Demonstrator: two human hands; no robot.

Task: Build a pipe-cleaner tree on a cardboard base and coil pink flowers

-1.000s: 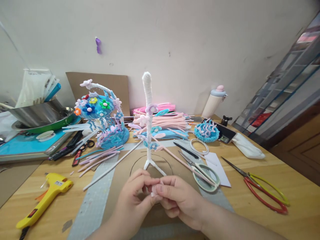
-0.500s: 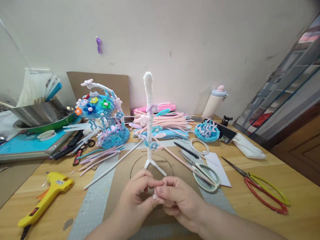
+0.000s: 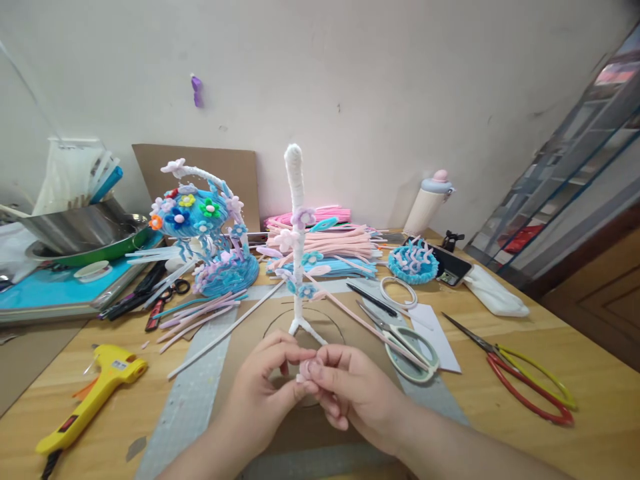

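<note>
My left hand (image 3: 263, 380) and my right hand (image 3: 357, 393) meet at the front centre, fingertips touching. Between them they pinch a small pale pink fuzzy piece (image 3: 305, 369), probably pipe cleaner, mostly covered by my fingers. Just behind my hands stands a white wrapped stem (image 3: 296, 187) on splayed legs, with lilac, pink and blue fuzzy flowers along it. It rests on a cardboard sheet (image 3: 235, 347) marked with a drawn circle.
A yellow glue gun (image 3: 95, 393) lies left. Green-handled scissors (image 3: 413, 353) and red-and-yellow scissors (image 3: 530, 387) lie right. Behind are a blue flowered pipe-cleaner ornament (image 3: 200, 220), pipe-cleaner bundles (image 3: 325, 243), a blue fuzzy round piece (image 3: 413, 263) and a bottle (image 3: 427, 203).
Both hands have shifted slightly left and up together. More of the pale pink piece shows between the fingertips. Other things on the table stay put.
</note>
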